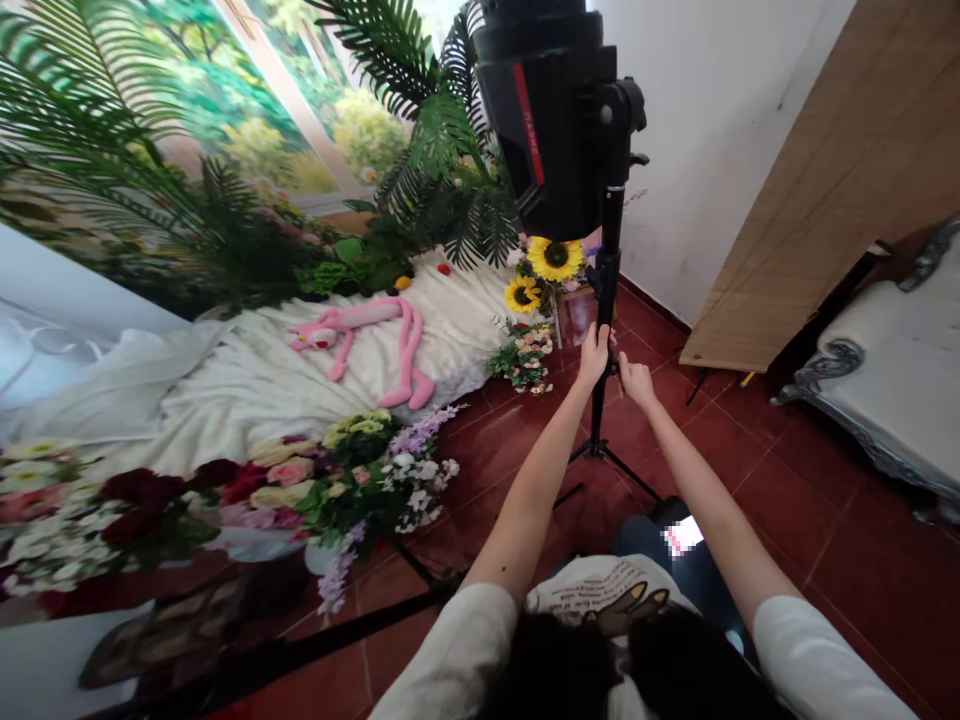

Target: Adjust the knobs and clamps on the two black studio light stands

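One black stand (597, 425) is held on the red floor (780, 470), its stiff-looking pole (610, 228) wrapped by fingers of the left hand (595, 356); those of the right hand (637, 384) are curled alongside, hold unclear. Under the bulky lamp (551, 125), top-heaviness is likely; mid-pole gripping is advised.

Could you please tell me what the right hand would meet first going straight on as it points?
The right hand would probably meet the black light stand first, beside the left hand; any gap is unclear.
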`<state>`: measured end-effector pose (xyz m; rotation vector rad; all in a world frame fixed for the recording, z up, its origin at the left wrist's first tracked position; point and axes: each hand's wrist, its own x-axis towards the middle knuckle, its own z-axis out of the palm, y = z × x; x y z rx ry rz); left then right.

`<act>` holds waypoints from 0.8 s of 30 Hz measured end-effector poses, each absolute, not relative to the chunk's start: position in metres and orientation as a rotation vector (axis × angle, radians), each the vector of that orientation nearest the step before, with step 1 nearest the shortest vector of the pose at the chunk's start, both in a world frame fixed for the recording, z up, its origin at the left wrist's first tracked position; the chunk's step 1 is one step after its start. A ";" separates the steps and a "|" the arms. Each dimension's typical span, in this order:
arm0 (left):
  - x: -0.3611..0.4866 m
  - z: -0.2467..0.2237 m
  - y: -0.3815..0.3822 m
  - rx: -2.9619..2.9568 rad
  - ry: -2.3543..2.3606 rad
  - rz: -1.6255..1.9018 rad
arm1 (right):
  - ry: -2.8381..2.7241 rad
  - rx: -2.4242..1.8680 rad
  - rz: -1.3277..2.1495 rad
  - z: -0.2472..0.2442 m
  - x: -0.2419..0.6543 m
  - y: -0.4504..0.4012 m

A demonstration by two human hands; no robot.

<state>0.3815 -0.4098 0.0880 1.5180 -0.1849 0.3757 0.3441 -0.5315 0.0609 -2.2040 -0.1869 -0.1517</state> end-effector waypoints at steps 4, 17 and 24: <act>0.381 0.084 -0.412 1.526 -0.153 0.378 | -0.177 -2.184 -0.159 0.062 0.341 -0.528; 0.286 0.040 -0.390 1.651 -0.201 0.380 | -0.084 -1.822 -0.050 0.049 0.340 -0.523; 0.153 -0.043 -0.305 1.726 0.098 0.070 | 0.070 -1.694 -0.245 0.039 0.320 -0.506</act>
